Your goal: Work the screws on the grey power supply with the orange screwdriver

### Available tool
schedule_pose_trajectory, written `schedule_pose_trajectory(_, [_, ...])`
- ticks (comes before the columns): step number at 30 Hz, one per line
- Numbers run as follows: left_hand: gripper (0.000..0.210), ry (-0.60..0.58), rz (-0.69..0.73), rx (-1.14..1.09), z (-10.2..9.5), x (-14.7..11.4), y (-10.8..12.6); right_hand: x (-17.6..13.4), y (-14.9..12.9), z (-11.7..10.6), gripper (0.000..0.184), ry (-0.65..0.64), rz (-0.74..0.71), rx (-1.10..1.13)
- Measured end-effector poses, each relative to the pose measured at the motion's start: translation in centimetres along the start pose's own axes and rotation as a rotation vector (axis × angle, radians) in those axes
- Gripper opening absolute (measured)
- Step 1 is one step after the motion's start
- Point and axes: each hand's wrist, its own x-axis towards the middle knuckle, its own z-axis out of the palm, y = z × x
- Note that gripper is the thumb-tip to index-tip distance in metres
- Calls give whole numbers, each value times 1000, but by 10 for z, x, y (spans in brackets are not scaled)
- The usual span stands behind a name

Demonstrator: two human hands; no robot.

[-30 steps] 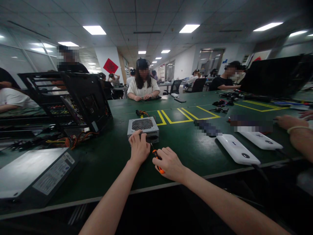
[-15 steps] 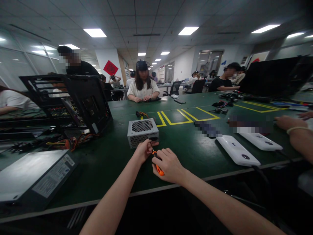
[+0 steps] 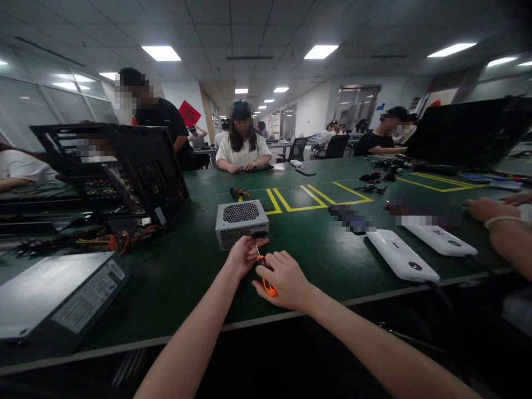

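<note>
A grey computer power supply (image 3: 242, 223) with a perforated honeycomb top sits on the green table in front of me, its bundle of wires behind it. My left hand (image 3: 243, 257) is at its near right corner, fingers curled together close to the casing; what they pinch, if anything, is too small to make out. In my right hand (image 3: 286, 280) is a screwdriver (image 3: 270, 288) with an orange and black handle. Its thin shaft slants up and left to the left hand's fingertips, where the tip is hidden.
Left of me lie a larger power supply (image 3: 54, 293) and an open black computer case (image 3: 153, 166) with loose cables. Two white power banks (image 3: 401, 255) rest to the right, near a co-worker's hand (image 3: 488, 210). Another person (image 3: 243, 141) sits across the table (image 3: 332, 288).
My right hand's grip on the screwdriver handle has shifted slightly, with the thumb more extended. The left hand stays at the power supply's corner. A standing person in black has moved right.
</note>
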Motion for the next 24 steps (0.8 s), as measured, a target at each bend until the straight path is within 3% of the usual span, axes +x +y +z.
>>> schedule_pose_trajectory(4, [23,1,-1,11,1,0,0,-1,0,4,15,1,40,30])
schedule_pose_trajectory(9, [20,-6,-7,-5,-1,0,-1,-3,3,0,6,-17,-40,-2])
schedule_pose_trajectory(13, [19,-4,-12,-15,-3,0,-1,-2,3,-2,5,-14,-58,11])
schedule_pose_trajectory(18, [21,-6,-21,-13,-2,-1,0,-1,0,1,18,17,-23,2])
schedule_pose_trajectory(24, [20,19,-13,-5,-1,-1,0,-2,1,0,8,14,-31,-17])
